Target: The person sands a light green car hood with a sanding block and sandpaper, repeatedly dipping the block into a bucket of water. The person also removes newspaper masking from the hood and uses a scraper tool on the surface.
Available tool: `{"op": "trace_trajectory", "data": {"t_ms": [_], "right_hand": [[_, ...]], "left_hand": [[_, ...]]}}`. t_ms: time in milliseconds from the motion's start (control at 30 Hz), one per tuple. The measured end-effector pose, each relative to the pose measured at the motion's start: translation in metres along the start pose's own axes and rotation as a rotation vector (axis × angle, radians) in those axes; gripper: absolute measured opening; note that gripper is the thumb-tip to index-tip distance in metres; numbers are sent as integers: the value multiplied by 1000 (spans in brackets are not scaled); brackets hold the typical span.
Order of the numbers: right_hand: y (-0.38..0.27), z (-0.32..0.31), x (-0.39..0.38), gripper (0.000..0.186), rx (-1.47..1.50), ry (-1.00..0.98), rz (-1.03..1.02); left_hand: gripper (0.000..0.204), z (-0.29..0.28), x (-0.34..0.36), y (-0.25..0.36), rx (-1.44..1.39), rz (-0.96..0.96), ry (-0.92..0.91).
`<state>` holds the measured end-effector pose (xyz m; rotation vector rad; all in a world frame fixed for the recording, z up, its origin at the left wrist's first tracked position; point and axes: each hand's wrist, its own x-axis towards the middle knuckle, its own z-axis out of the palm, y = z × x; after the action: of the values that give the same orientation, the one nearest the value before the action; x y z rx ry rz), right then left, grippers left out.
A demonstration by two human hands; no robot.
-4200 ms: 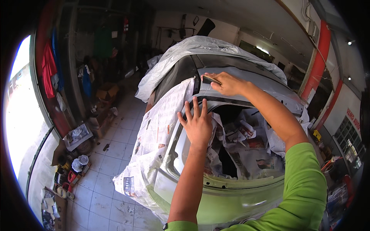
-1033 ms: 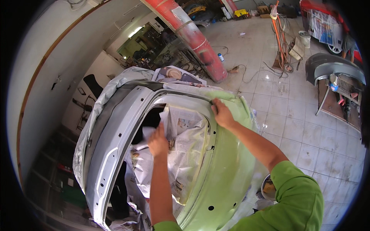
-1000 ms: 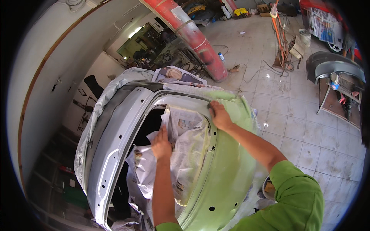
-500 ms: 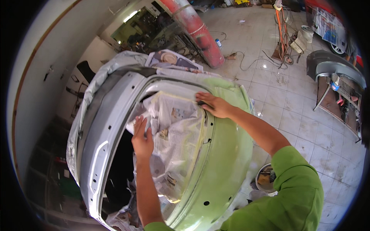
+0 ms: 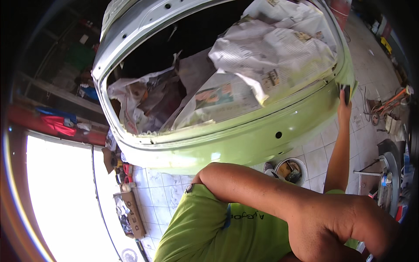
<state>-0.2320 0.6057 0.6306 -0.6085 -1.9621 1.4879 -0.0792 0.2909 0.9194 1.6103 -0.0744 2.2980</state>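
A pale green car tailgate [image 5: 244,124] stands before me, its window opening covered partly with crumpled newspaper [image 5: 301,56] and torn plastic-like sheeting. At the tailgate's right edge, my right hand [image 5: 344,104] has its fingers wrapped round a small dark hand block [image 5: 346,91], pressed against the painted surface. My left forearm is bent across my chest. Close to the camera at the lower right is my left hand [image 5: 360,218], folded at the wrist; its fingers run out at the dark rim and cannot be made out.
Below the tailgate, a white bucket [image 5: 302,172] stands on the tiled floor. A cardboard box [image 5: 131,214] lies by the bright doorway [image 5: 61,196] at left. A grey bumper [image 5: 389,183] rests on a stand at right. A red post [image 5: 339,11] rises behind.
The view has swung round the tailgate. My right hand went from the window frame to the right outer edge. My left hand left the masked window area and came in front of me.
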Motion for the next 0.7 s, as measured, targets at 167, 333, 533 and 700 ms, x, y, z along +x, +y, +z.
{"op": "trace_trajectory", "data": {"t_ms": [167, 333, 533, 700], "right_hand": [[101, -47, -136, 73, 287, 355, 348], [126, -75, -241, 67, 138, 366, 501], [142, -74, -347, 58, 171, 308, 661], [149, -83, -426, 52, 12, 144, 768]], "left_hand": [[25, 49, -8, 73, -92, 149, -11], [28, 103, -58, 143, -221, -35, 159], [7, 68, -151, 247, 386, -320, 21], [31, 14, -241, 397, 2062, -307, 548]]}}
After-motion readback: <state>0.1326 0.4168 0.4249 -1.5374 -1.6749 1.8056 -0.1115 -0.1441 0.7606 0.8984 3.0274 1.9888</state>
